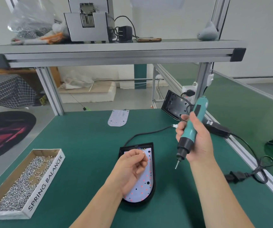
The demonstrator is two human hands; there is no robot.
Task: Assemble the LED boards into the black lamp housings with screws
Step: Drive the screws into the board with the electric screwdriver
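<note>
Black lamp housing (153, 171) flat on green tabletop (83, 145), LED board (143, 189) seated inside. Left grip (132, 167) over housing's far end, thumb and forefinger pinching small screw (143, 152). Right grip (196, 137) right of housing, fingers wrapped round teal electric screwdriver (190, 129), bit pointing down, clear of board. Spare LED board (118, 118) beyond housing; second housing (173, 104) far right of it, tilted. Screw box (45, 183) left of housing.

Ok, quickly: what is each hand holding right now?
Left hand: pinches a small silver screw.
Right hand: grips the teal electric screwdriver.
</note>
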